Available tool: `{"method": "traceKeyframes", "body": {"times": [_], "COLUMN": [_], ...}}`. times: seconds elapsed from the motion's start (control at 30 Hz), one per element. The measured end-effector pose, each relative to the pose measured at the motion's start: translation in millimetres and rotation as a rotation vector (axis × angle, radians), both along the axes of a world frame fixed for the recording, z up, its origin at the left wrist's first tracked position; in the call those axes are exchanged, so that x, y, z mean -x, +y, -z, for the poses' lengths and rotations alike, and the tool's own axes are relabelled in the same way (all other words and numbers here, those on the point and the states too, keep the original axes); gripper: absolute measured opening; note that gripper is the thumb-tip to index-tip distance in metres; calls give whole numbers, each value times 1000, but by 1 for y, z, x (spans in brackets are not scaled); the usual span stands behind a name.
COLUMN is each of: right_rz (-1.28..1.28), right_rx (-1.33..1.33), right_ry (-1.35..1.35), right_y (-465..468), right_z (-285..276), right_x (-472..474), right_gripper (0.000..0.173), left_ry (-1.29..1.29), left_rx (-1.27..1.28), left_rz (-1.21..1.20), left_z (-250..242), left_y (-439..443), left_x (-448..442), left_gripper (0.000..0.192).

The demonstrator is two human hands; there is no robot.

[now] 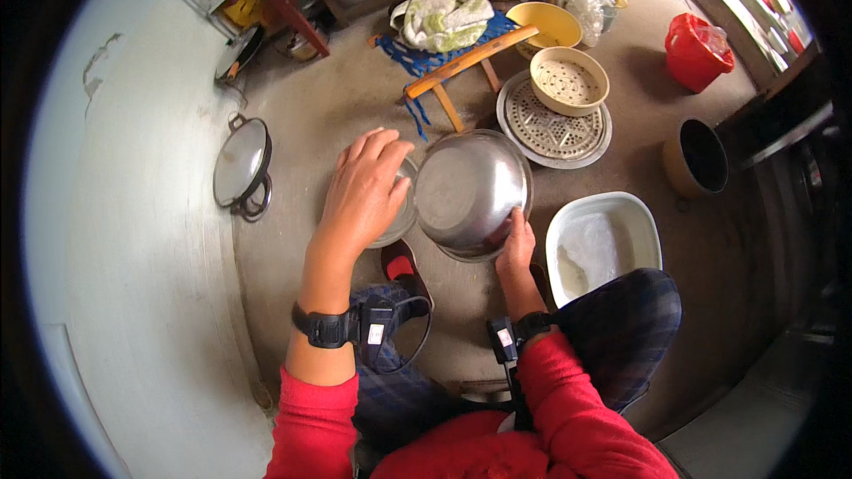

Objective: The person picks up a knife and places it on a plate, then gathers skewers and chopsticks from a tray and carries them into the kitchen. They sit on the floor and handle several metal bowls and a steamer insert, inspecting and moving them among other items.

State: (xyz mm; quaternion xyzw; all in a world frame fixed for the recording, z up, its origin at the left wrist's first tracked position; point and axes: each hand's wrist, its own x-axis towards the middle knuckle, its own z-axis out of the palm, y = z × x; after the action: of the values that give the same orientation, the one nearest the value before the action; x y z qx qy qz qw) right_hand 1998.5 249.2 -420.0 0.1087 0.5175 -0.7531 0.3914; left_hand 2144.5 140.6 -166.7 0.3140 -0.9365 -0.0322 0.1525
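Note:
A stainless steel bowl [459, 186] is tilted with its outer bottom facing me, and my right hand [518, 243] grips its lower right rim. Left of that bowl, my left hand [373, 176] is raised with bent fingers and holds nothing that I can see. Beneath it, another round basin or bowl [399, 219] shows in part, mostly covered by the hand. By my right knee a white plastic basin [554, 239] on the floor holds cloudy, sudsy water.
A yellow strainer basket [569, 103] sits on perforated metal steamer trays [509, 133]. Behind are a wooden folding stool [466, 63] bearing a cloth [446, 16], and a yellow basin [546, 23]. A lidded wok [243, 163] leans by the left wall; a brown pot [679, 159] and red bucket [692, 56] stand right.

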Motion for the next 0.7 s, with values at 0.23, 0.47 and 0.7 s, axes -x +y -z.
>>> {"method": "traceKeyframes", "body": {"times": [0.23, 0.47, 0.7], "right_rz": [104, -38, -80], "right_rx": [-44, -177, -238], "right_ry": [-113, -101, -42], "right_y": [18, 21, 16], "right_z": [58, 77, 71], "right_x": [2, 16, 26], "right_gripper": [48, 58, 55], "left_ry": [40, 38, 73], "left_rx": [-54, -60, -66], "left_rz": [2, 24, 35], "left_z": [-2, 0, 1], "left_y": [3, 3, 3], "left_x": [1, 1, 1], "left_gripper": [35, 33, 30]}}
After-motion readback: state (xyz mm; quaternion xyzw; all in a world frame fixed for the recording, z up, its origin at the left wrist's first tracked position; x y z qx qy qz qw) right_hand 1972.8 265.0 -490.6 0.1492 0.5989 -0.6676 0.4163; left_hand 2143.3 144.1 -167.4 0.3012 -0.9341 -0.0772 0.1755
